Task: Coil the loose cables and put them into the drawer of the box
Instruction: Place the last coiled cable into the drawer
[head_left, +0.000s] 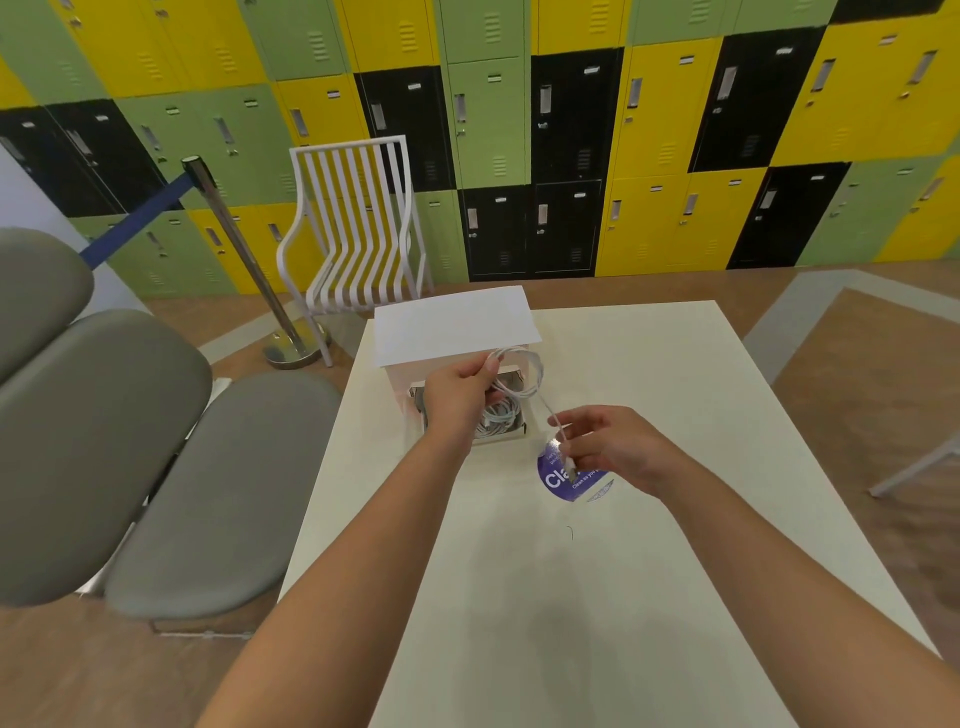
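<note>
Above the box's open drawer (470, 413), the left hand (457, 395) pinched a thin white cable (524, 371) in loops while the right hand (608, 447) pinched its tail; it looked light, limp and springy, best gripped across the loops.

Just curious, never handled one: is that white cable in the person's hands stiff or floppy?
Probably floppy: the white cable droops in loops from the left hand. Likely light, since the right hand merely pinches its end. Released, the loops may spring open.
</note>
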